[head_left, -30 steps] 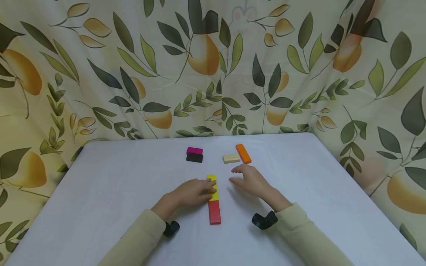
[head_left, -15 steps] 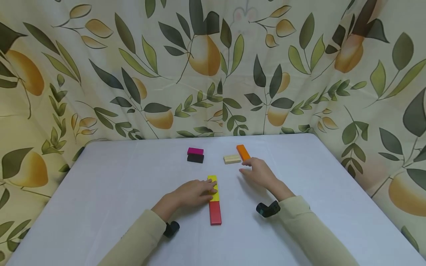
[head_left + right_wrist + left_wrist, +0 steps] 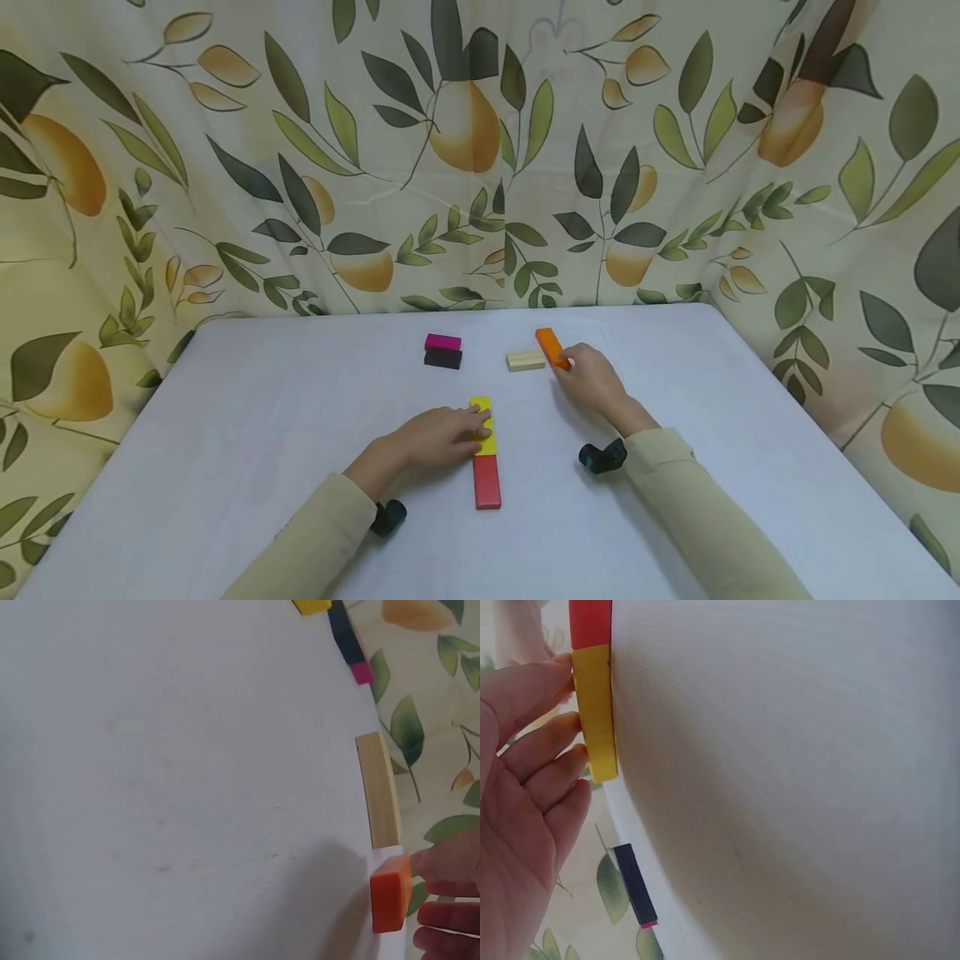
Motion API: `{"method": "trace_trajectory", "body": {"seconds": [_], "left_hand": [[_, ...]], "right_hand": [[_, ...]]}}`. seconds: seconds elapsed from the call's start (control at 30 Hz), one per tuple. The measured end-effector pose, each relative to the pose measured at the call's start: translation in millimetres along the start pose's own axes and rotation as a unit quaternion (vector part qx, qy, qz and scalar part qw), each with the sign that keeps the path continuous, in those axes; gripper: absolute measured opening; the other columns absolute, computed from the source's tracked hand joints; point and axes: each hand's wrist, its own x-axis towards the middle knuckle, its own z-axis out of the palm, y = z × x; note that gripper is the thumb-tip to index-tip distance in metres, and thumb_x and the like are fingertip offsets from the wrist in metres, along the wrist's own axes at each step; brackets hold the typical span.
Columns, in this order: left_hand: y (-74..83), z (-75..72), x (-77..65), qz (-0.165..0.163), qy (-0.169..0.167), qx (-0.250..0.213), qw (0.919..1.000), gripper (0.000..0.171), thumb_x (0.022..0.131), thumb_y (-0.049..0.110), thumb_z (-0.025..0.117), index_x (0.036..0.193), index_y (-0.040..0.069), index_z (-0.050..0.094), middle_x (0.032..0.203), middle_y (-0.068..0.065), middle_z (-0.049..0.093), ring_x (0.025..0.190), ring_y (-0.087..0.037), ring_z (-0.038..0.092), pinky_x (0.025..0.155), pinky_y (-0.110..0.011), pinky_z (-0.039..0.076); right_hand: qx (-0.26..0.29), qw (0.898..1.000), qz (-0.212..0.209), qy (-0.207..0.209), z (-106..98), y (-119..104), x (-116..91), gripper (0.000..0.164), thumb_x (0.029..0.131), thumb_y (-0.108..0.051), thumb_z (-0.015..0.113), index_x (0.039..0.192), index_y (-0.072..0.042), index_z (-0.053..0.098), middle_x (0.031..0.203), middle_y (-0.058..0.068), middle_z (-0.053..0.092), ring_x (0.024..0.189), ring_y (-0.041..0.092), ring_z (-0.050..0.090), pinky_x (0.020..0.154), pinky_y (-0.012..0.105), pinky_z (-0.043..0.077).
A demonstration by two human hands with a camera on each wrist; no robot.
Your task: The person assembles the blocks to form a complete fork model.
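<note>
My left hand [image 3: 435, 435] rests its fingertips on a yellow block [image 3: 482, 403] in the middle of the table. In the left wrist view its thumb and fingers [image 3: 564, 761] touch one face of the yellow block without wrapping it. A red block [image 3: 487, 483] lies end to end with the yellow one, on the near side. My right hand [image 3: 596, 385] is at the near end of an orange block [image 3: 551, 345]. In the right wrist view a fingertip meets the upper edge of the orange block [image 3: 388, 900], while other fingers [image 3: 442, 915] stay just off it.
A pale wooden block [image 3: 525, 361] lies left of the orange one. Farther left, a magenta block [image 3: 443, 342] sits against a black block [image 3: 443, 359]. The white table [image 3: 300, 392] ends at a patterned curtain [image 3: 420, 250].
My right hand has moved forward and to the right, reaching the orange block's near end. The left hand stays on the yellow block, and the blocks keep their places.
</note>
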Motion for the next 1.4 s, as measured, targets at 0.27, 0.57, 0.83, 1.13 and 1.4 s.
{"method": "trace_trajectory", "body": {"seconds": [0.27,0.57,0.83,1.13,1.4], "left_hand": [[1.2,2.0,-0.3,-0.002,-0.003,0.002,1.0,0.037,0.092,0.028,0.056,0.127,0.017,0.057,0.139,0.004,0.043,0.13,-0.014,0.033,0.1,-0.034,0.035],[3.5,1.4,1.7,0.004,-0.008,-0.002,1.0,0.037,0.091,0.028,0.057,0.126,0.017,0.058,0.139,0.004,0.043,0.129,-0.012,0.034,0.1,-0.031,0.036],[4.5,0.0,0.6,0.002,-0.01,0.0,1.0,0.037,0.091,0.027,0.057,0.126,0.016,0.058,0.139,0.003,0.043,0.129,-0.013,0.036,0.099,-0.031,0.036],[4.1,-2.2,-2.3,0.002,-0.005,0.0,1.0,0.036,0.091,0.027,0.057,0.126,0.016,0.058,0.139,0.002,0.043,0.129,-0.014,0.035,0.1,-0.034,0.036],[3.9,-3.2,-2.3,0.001,-0.004,-0.001,1.0,0.037,0.091,0.027,0.057,0.126,0.016,0.058,0.139,0.002,0.043,0.13,-0.014,0.034,0.1,-0.034,0.036]], "right_hand": [[-0.022,1.0,-0.001,-0.003,2,2,11,0.03,0.085,-0.011,0.063,0.107,0.01,0.062,0.101,0.023,0.058,0.085,0.03,0.051,0.084,0.045,0.046],[-0.066,0.998,-0.001,-0.01,6,4,18,0.024,0.085,-0.01,0.061,0.099,0.009,0.066,0.086,0.017,0.057,0.076,0.027,0.05,0.074,0.04,0.047],[-0.07,0.997,0.023,-0.027,3,2,13,0.025,0.086,-0.011,0.062,0.1,0.009,0.066,0.085,0.015,0.055,0.075,0.027,0.049,0.077,0.04,0.046],[-0.058,0.997,0.034,-0.036,-1,-1,4,0.026,0.085,-0.012,0.064,0.102,0.008,0.066,0.086,0.015,0.056,0.076,0.027,0.049,0.079,0.041,0.046],[-0.064,0.998,0.008,-0.023,-3,1,-8,0.025,0.083,-0.012,0.065,0.099,0.008,0.067,0.084,0.014,0.057,0.075,0.026,0.05,0.076,0.04,0.047]]}}
